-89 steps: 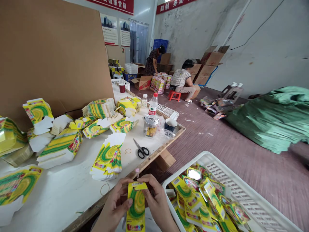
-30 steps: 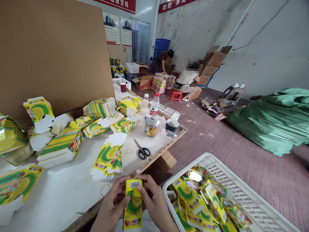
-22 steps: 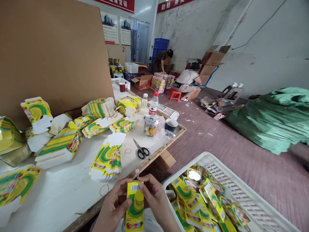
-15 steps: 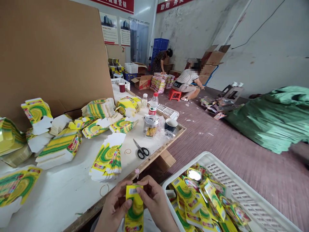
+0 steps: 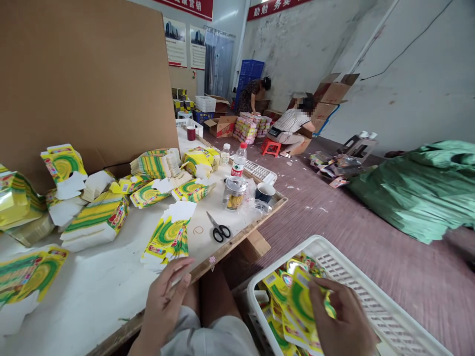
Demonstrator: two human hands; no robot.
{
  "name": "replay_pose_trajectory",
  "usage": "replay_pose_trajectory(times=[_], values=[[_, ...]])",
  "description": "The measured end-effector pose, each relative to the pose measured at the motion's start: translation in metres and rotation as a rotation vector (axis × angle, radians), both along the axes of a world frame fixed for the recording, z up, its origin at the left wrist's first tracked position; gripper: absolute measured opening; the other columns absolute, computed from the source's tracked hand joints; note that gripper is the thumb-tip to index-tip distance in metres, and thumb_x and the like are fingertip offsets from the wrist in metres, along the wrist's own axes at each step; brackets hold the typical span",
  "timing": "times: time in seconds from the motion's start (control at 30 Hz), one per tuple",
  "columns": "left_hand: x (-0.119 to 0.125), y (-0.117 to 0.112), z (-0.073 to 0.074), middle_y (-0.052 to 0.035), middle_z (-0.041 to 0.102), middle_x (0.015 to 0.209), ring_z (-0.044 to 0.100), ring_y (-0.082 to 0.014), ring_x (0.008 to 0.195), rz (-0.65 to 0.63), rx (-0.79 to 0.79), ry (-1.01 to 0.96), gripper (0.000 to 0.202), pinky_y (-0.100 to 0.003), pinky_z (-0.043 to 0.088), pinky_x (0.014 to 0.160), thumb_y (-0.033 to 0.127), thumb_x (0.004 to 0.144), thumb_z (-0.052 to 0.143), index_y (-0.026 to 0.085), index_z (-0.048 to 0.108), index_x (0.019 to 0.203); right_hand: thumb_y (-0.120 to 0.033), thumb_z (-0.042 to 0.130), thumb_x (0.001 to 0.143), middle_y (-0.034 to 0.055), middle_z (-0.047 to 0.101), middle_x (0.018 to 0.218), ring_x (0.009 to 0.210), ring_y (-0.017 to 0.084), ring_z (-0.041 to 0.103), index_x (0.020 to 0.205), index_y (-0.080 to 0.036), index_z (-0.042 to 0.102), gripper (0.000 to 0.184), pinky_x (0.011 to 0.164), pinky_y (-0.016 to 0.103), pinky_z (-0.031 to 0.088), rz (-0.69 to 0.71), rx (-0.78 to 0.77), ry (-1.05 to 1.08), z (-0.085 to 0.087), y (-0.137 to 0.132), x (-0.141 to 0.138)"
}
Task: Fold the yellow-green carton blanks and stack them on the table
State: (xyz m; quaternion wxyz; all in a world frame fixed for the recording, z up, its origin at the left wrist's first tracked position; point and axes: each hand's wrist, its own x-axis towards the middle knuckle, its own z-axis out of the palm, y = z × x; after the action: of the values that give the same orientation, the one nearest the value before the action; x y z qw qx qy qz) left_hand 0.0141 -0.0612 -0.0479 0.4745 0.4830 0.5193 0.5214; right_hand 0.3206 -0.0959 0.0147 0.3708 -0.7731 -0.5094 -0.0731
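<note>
My right hand [image 5: 343,314] is above the white basket [image 5: 319,242], its fingers closed on a yellow and green carton [image 5: 302,296] that looks blurred. Under it in the basket lie several more such cartons [image 5: 272,282]. At the table's front edge, my left hand [image 5: 165,296] is raised with thumb and fingers apart and nothing between them. Its fingertips are close to a fanned stack of flat yellow cartons [image 5: 166,237]; whether they touch it I cannot tell.
Black-handled scissors [image 5: 219,231], a lidded jar [image 5: 235,193], a water bottle [image 5: 239,160] and a dark cup [image 5: 264,192] stand or lie on the table [image 5: 111,282]. More carton stacks [image 5: 98,222] lie at left before a cardboard sheet [image 5: 85,84]. Two people work farther back.
My right hand has moved right, from in front of me to over the basket, with the carton. The left hand has let go of the carton and shifted slightly left.
</note>
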Motion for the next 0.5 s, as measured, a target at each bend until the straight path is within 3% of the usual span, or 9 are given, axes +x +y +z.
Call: replay_pose_trajectory(times=[0.1,0.23,0.37,0.43,0.5], values=[[-0.010,0.011,0.002,-0.0065,0.066,0.127,0.057,-0.0238,0.126,0.048,0.211,0.250,0.027,-0.039,0.044,0.111,0.030,0.093,0.059,0.026,0.063,0.119,-0.050,0.051,0.087,0.0115,0.063,0.094,0.086,0.030,0.059,0.084,-0.020,0.067,0.033,0.077,0.044,0.043,-0.040,0.020,-0.159,0.003,-0.007,0.022],[-0.016,0.031,0.000,-0.0116,0.052,0.143,0.045,-0.0278,0.138,0.110,0.401,0.584,0.046,-0.048,0.036,0.117,0.028,0.092,0.059,0.026,0.049,0.137,-0.047,0.056,0.088,0.0086,0.064,0.088,0.071,0.022,0.056,0.083,-0.021,0.067,0.028,0.061,0.034,0.044,0.120,0.037,0.001,-0.012,0.000,0.003],[-0.035,0.046,-0.012,-0.0202,0.039,0.156,0.027,-0.0361,0.149,0.111,0.344,0.881,0.068,-0.066,0.022,0.119,0.038,0.092,0.058,0.019,0.030,0.151,-0.037,0.057,0.091,0.0046,0.064,0.084,0.065,0.017,0.053,0.088,-0.021,0.065,0.018,0.060,0.030,0.045,0.314,0.008,0.195,-0.022,0.015,-0.042],[-0.047,0.047,-0.017,-0.0217,0.042,0.155,0.033,-0.0370,0.147,0.044,0.287,0.954,0.068,-0.067,0.027,0.117,0.041,0.090,0.059,0.018,0.034,0.150,-0.035,0.056,0.092,0.0031,0.064,0.080,0.065,0.017,0.054,0.089,-0.022,0.064,0.015,0.062,0.029,0.046,0.385,-0.016,0.280,-0.023,0.019,-0.061],[-0.058,0.044,-0.018,-0.0201,0.046,0.153,0.041,-0.0356,0.143,-0.031,0.262,0.975,0.063,-0.061,0.038,0.113,0.041,0.089,0.060,0.019,0.044,0.145,-0.034,0.055,0.093,0.0024,0.065,0.078,0.065,0.016,0.055,0.088,-0.022,0.064,0.016,0.062,0.028,0.045,0.447,-0.063,0.360,-0.024,0.020,-0.076]])
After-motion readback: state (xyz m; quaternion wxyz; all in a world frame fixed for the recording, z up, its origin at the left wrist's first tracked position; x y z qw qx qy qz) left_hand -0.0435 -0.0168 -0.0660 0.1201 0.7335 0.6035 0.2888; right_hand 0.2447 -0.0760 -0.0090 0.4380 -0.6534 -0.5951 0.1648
